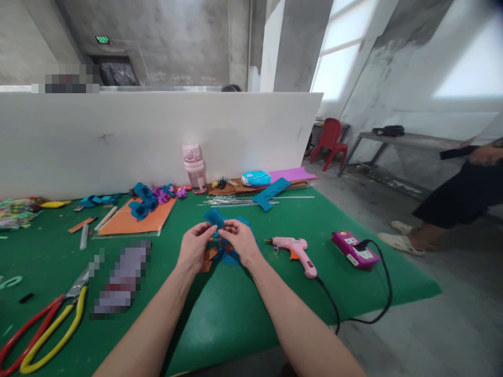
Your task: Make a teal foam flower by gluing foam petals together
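Both hands meet over the middle of the green table. My left hand [195,242] is closed, its thumb and fingers pinching a blue felt-like piece [213,217]. From the other side, the fingertips of my right hand [239,238] pinch the same piece. Its upper part curls up above the fingertips. Under the hands lie more blue pieces [231,257] and a brown scrap [206,263], partly hidden. To the right of my right hand, a pink hot glue gun [293,248] rests on its side, nozzle towards the hand.
A purple power strip [356,250] takes the glue gun's black cord. Red-and-yellow scissors [65,314] lie at left front. An orange sheet [135,222] bears blue and purple flower-like pieces [145,201]. Thin wires [231,201] and a pink bottle [194,167] stand behind. A person [448,199] is at right.
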`<state>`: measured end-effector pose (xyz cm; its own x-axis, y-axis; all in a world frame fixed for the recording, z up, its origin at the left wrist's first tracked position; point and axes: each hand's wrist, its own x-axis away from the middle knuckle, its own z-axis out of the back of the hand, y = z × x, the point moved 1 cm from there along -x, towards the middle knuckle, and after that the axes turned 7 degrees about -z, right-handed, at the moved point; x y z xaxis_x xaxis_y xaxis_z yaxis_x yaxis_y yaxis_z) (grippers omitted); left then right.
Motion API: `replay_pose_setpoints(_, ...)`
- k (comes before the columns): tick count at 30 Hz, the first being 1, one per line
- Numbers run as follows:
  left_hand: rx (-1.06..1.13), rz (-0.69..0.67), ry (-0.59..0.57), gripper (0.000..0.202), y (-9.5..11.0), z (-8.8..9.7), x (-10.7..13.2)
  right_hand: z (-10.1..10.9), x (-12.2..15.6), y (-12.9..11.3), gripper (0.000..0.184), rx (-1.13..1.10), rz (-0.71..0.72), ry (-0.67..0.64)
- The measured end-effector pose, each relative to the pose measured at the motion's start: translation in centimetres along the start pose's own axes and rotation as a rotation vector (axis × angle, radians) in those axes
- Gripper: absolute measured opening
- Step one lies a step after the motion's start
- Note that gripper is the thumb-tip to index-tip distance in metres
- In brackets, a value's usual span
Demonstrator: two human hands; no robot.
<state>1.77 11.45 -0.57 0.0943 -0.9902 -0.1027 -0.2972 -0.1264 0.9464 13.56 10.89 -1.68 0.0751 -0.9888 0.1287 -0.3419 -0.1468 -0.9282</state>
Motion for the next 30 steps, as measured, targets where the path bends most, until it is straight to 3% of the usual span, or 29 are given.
replay_pose_setpoints(8,-0.049,-0.003,0.003,0.035,-0.20,0.06,0.11,-0.03,-0.13,0.04,0.027,0.025,0.052,0.014)
replay_pose_setpoints(16,-0.123,-0.106,-0.032,0.022,-0.07,0.02,0.19,0.03,-0.01,0.13,0.025,0.168,0.057,0.070)
replay_pose_setpoints(26,-0.070,-0.108,-0.054,0.023,-0.35,0.12,0.08,-0.06,0.43,-0.38,0.017,0.518,0.414,0.151)
replay_pose_setpoints(30,-0.024,-0.070,-0.052,0.025,-0.21,-0.07,0.16,0.02,0.60,-0.46,0.020,0.551,0.463,0.157)
